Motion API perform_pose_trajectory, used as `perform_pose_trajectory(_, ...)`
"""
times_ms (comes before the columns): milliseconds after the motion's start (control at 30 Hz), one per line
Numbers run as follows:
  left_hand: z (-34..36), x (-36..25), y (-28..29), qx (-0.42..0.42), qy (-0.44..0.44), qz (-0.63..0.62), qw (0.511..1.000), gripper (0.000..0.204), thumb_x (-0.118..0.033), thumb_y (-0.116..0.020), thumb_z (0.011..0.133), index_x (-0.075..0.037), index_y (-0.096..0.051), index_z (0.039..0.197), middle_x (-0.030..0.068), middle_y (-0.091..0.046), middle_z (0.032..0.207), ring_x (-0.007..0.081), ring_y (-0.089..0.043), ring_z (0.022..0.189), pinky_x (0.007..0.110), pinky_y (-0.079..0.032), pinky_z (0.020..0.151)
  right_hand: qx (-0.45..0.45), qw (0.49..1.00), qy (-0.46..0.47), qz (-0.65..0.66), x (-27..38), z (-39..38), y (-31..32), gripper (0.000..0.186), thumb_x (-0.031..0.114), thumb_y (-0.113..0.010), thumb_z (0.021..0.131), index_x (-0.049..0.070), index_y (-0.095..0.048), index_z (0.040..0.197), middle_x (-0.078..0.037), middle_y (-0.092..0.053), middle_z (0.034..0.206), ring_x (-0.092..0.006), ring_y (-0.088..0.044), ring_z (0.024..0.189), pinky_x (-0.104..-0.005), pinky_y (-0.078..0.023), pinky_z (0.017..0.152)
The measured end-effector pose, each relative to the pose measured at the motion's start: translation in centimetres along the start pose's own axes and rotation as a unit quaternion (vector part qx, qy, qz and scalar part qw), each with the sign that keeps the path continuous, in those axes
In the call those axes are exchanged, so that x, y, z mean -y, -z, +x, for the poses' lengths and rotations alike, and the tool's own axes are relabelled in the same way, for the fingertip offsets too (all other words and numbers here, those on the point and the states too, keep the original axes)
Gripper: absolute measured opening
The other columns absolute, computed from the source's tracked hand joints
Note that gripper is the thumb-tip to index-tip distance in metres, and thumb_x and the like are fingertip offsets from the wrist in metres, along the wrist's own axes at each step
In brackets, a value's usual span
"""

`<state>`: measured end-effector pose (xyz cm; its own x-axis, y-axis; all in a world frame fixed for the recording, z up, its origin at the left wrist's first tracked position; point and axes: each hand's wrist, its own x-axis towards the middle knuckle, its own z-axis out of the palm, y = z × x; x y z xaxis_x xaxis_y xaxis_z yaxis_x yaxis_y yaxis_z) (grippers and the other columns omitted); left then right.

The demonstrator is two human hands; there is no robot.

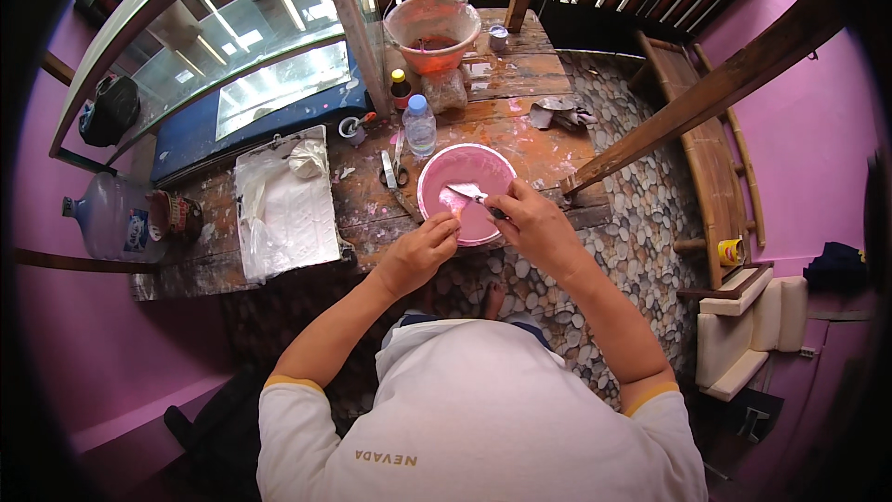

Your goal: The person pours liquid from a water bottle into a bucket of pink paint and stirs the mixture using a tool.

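Note:
A round pink tub [427,209] stands at the table's near edge, its inside pink. Over it, my right hand [534,223] is closed round the dark handle of a small pointed metal blade [467,193]. That blade reaches left across the tub. Close to its tip, the fingers of my left hand [426,249] are pinched together at the tub's near left rim. A small pinkish-white piece [452,202] shows just beyond them, too small to name. Left of the tub lie dark-handled scissors [392,172]. A clear plastic bottle with a blue cap [420,130] stands behind it.
A paint-spotted wooden table [362,200] bears a white plastic-covered board [286,209], an orange-pink bucket [432,33], a yellow-capped dark bottle [400,88] and a crumpled cloth [562,115]. A glass case [214,37] stands at the back left. A wooden post [688,98] slants on the right.

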<state>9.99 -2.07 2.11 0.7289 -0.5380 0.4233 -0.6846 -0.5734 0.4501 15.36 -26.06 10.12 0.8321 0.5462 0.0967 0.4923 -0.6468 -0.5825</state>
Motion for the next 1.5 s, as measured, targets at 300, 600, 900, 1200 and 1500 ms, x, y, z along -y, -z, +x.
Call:
perform_pose_trajectory(300,0.4,-0.5,-0.3,-0.024,-0.014,-0.012,1.0,0.023,0.004,-0.065,0.086,0.005,-0.063,0.11,0.017,-0.063,0.122,0.0358,-0.064,0.117,0.041,-0.057,0.094,0.04,0.999,0.013,-0.007,-0.2,-0.3,0.0,0.029,0.013,-0.073,0.088,0.007,-0.071,0.116,-0.015,-0.061,0.104,-0.036,-0.067,0.094,-0.0455,-0.054,0.082)
perform_pose_trajectory(600,-0.1,-0.4,-0.9,-0.037,-0.014,-0.002,0.999,0.021,0.004,-0.065,0.087,0.005,-0.063,0.107,0.0167,-0.064,0.121,0.0353,-0.065,0.114,0.041,-0.057,0.092,-0.159,0.937,-0.234,0.205,-3.2,0.5,0.7,0.025,0.023,-0.073,0.096,0.0,-0.074,0.105,-0.009,-0.071,0.073,-0.0154,-0.068,0.061,-0.0331,-0.053,0.059)
perform_pose_trajectory(900,0.2,-0.8,-0.5,-0.059,-0.017,0.02,0.998,0.018,0.002,-0.065,0.087,0.004,-0.064,0.105,0.0162,-0.067,0.118,0.0346,-0.066,0.115,0.04,-0.059,0.091,-0.153,0.888,-0.35,0.257,-7.4,-0.1,-3.4,0.021,0.018,-0.072,0.094,-0.003,-0.071,0.094,-0.005,-0.068,0.068,-0.0112,-0.066,0.057,-0.0255,-0.049,0.052)
perform_pose_trajectory(1200,-0.2,-0.4,-1.0,-0.091,0.011,0.007,0.996,0.016,0.004,-0.065,0.088,0.002,-0.062,0.104,0.0158,-0.067,0.115,0.0345,-0.067,0.111,0.04,-0.059,0.09,-0.167,0.872,-0.335,0.315,-6.0,-1.3,1.1,0.021,0.019,-0.072,0.096,-0.001,-0.069,0.098,-0.003,-0.067,0.071,-0.0079,-0.062,0.056,-0.022,-0.044,0.048)
perform_pose_trajectory(1500,0.5,-1.1,-1.6,-0.176,0.076,-0.019,0.981,0.016,0.002,-0.068,0.09,-0.001,-0.058,0.102,0.0128,-0.067,0.106,0.0329,-0.069,0.095,0.039,-0.058,0.078,-0.199,0.835,-0.292,0.422,-6.7,-0.9,2.4,0.022,0.021,-0.068,0.101,0.0,-0.064,0.106,-0.006,-0.067,0.075,-0.0056,-0.058,0.052,-0.0183,-0.041,0.043)
